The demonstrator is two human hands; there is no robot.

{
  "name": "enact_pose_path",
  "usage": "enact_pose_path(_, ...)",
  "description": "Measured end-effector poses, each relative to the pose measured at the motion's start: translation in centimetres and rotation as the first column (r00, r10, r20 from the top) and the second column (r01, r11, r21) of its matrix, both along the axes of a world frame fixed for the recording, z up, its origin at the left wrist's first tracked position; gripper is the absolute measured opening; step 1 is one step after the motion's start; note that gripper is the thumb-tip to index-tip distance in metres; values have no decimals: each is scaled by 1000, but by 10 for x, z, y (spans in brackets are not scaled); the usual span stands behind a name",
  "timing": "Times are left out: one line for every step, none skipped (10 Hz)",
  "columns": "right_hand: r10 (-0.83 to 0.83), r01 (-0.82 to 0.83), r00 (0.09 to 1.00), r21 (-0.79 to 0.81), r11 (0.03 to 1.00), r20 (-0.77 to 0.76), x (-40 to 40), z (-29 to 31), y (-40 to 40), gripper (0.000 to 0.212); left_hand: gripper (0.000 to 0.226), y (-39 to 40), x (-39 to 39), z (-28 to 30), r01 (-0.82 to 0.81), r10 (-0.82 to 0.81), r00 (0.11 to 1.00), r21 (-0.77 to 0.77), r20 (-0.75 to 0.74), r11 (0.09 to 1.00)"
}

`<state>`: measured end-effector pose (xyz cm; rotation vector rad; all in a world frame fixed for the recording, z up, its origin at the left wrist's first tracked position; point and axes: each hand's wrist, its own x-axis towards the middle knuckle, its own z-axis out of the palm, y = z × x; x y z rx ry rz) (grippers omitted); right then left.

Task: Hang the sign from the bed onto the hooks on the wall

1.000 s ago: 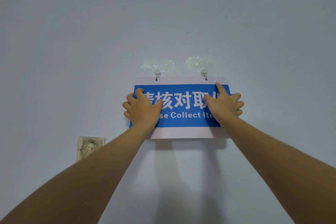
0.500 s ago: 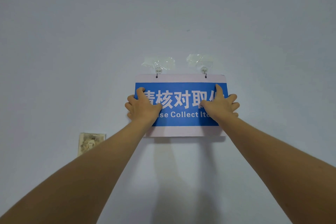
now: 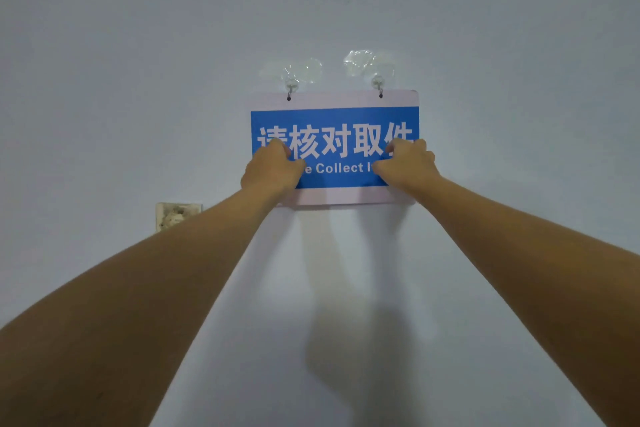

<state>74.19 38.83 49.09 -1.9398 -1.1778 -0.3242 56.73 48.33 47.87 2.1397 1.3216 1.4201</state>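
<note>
The sign point(image 3: 341, 114) is a blue panel with white characters and pale borders. It hangs level on the wall from two clear adhesive hooks, the left hook point(image 3: 291, 84) and the right hook point(image 3: 378, 82), each through a small hole in its top border. My left hand point(image 3: 272, 168) lies over the sign's lower left part with its fingers curled in. Over the lower right part, my right hand point(image 3: 408, 163) is curled the same way. Neither hand wraps an edge of the sign; both hide part of the lettering.
A dirty, uncovered wall box point(image 3: 177, 215) sits low on the wall to the left of the sign. Crumpled clear tape point(image 3: 360, 61) lies over the hooks. The rest of the view is plain pale wall, with my forearms' shadows below the sign.
My fingers were spread flat on the sign's face; now both hands have slid lower and curled shut. The sign stays on the hooks, and more of its lettering shows.
</note>
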Motion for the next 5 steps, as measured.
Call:
enact_pose_path(-6, 9, 998, -41, 999, 56, -1, -7, -11, 41, 25, -15, -2, -9, -21, 23, 994, 19, -105, 1000)
enact_pose_path(-9, 14, 995, -53, 998, 97, -1, -13, -17, 40, 18, -25, -3, -18, -58, 70, 981, 66, -184, 996)
enact_pose_path(39, -33, 995, -63, 997, 88, -1, -18, -17, 34, 18, -36, -8, -23, -54, 63, 977, 51, -202, 997)
enact_pose_path(104, -96, 990, -80, 992, 99, -11, -26, -13, 29, 18, -45, -23, -30, -65, 67, 982, 18, -178, 998)
enact_pose_path(204, -192, 973, -109, 975, 108, -28, -29, -5, 20, 19, -53, -44, -38, -122, 122, 975, 12, -187, 992)
